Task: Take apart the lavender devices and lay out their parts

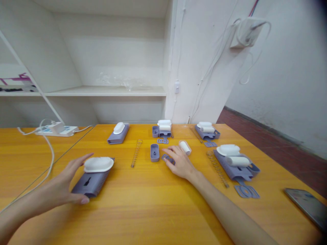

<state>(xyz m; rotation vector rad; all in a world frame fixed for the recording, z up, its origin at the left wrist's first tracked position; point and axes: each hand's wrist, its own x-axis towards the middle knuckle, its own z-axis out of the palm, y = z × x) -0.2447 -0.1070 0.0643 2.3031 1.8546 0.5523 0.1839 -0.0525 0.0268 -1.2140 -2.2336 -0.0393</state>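
My left hand (60, 185) is spread around a grey-purple plastic housing (93, 183), fingers and thumb apart at its left and near sides. A white oval cap (99, 164) lies on the housing's far end. Above the middle of the table, my right hand (180, 162) reaches over a flat grey cut-out plate (168, 158), its index finger and thumb apart on either side of it. Just left of that plate lies a small grey oval cup (154, 152). A white cylinder (185, 148) is behind my right hand, partly hidden. A coil spring (136, 153) lies between the housing and the cup.
Another capped housing (119, 133) lies at the back left. Similar part sets stand at the back middle (163, 129), back right (206, 131) and right (233, 163), with another spring (218, 170). A phone (306, 206) lies right; a power strip (57, 130) with cables is at left.
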